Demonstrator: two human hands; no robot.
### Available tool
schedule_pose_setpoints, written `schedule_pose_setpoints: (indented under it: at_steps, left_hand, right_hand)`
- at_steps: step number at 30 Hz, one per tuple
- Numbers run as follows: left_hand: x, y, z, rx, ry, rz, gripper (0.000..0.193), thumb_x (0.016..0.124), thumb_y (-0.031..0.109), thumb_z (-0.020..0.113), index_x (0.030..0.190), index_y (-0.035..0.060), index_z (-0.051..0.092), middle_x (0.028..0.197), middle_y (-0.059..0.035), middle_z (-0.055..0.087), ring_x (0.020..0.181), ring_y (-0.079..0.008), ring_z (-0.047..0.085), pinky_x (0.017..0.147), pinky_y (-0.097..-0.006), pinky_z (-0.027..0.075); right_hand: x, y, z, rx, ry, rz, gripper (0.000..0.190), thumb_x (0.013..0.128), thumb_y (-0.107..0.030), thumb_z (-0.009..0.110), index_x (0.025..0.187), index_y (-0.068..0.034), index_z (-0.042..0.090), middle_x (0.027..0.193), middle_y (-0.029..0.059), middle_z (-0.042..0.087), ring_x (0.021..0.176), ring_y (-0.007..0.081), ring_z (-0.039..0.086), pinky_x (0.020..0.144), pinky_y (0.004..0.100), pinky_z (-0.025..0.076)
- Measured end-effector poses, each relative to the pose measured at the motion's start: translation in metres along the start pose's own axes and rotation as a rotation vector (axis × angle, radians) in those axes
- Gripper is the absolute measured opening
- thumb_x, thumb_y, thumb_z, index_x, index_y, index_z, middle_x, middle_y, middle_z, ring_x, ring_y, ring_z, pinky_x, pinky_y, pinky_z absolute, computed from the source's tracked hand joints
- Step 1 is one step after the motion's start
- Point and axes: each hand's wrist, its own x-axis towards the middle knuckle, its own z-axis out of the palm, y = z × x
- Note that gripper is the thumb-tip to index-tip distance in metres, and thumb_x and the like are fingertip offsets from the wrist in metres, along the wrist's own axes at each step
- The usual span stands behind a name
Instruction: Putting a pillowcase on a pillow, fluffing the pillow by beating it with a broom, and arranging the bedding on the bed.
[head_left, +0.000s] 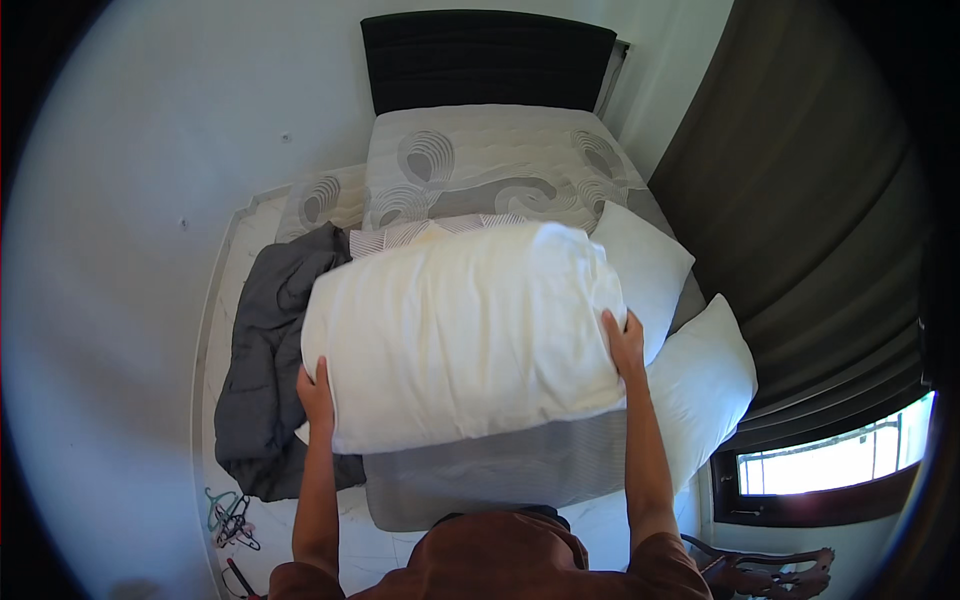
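Note:
A bulky cream-white bundle of soft cloth bedding (457, 337) is held over the foot half of the bed, spanning from one hand to the other. My left hand (316, 394) grips its left edge, thumb on top and fingers partly hidden. The right edge is in my right hand (624, 343), thumb also on top. Under and behind the bundle lies a mattress (502, 180) with a grey swirl pattern. Part of a striped cloth (382, 239) shows just beyond the bundle. What lies directly beneath it is hidden.
A dark grey comforter (262, 360) is heaped at the left. Two white pillows (645, 262) (705, 382) lie at the right, near a dark curtain (810, 225) and window (832, 454). Clothes hangers (232, 520) lie on the floor. A black headboard (487, 64) stands at the far end.

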Motion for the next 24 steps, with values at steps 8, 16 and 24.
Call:
schedule_pose_setpoints:
  at_steps: [8, 16, 24]
  left_hand:
    - [0.124, -0.024, 0.072, 0.019, -0.233, -0.026, 0.056, 0.08, 0.027, 0.073, 0.122, -0.0022, 0.05, 0.11, -0.0131, 0.061, 0.098, -0.0207, 0.057, 0.088, -0.0307, 0.043]
    - [0.119, -0.131, 0.129, 0.213, -0.521, -0.239, 0.113, 0.07, 0.04, 0.079, 0.146, 0.0035, 0.004, 0.145, -0.0206, 0.026, 0.134, -0.03, 0.03, 0.108, -0.0373, 0.028]
    - [0.116, -0.14, 0.14, -0.037, -0.309, -0.266, 0.092, 0.071, 0.025, 0.08, 0.141, 0.0021, 0.024, 0.133, -0.0161, 0.046, 0.118, -0.0239, 0.048, 0.097, -0.0346, 0.04]
  right_hand:
    - [0.131, 0.042, 0.064, -0.02, -0.056, 0.053, 0.061, 0.078, -0.036, 0.074, 0.121, 0.001, 0.05, 0.109, 0.0135, 0.06, 0.096, 0.0205, 0.058, 0.083, 0.0321, 0.048]
    - [0.13, 0.17, 0.138, -0.035, -0.397, 0.293, 0.109, 0.057, -0.036, 0.088, 0.136, 0.006, 0.027, 0.13, 0.0226, 0.048, 0.122, 0.0325, 0.045, 0.104, 0.04, 0.035]
    - [0.137, 0.174, 0.149, 0.162, -0.451, 0.437, 0.075, 0.07, -0.029, 0.081, 0.127, 0.004, 0.046, 0.119, 0.0175, 0.058, 0.111, 0.0259, 0.054, 0.096, 0.037, 0.041]
